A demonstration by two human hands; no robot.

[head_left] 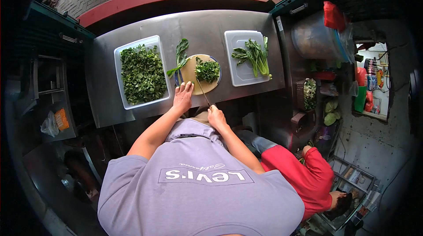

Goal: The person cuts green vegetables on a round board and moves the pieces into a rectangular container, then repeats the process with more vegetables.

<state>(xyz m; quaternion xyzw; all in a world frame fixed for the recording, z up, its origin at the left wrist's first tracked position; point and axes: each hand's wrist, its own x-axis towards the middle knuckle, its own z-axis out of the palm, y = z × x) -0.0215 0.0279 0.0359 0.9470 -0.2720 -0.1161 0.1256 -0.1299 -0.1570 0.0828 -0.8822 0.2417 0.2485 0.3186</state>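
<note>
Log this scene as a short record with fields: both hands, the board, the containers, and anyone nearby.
Surface: metal counter
Left hand: fingers at the near left side of the cutting board
Right hand: gripping a knife, blade over the board
On board: chopped greens, towards the right
Left container: white tub, filled with cut leaves
Right container: white tray or lid, bearing uncut stalks
Nearby: person in red, right

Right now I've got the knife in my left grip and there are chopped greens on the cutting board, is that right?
Not quite: the head view shows the knife in your right grip, not your left grip. The chopped greens are on the cutting board, as you said.
</note>
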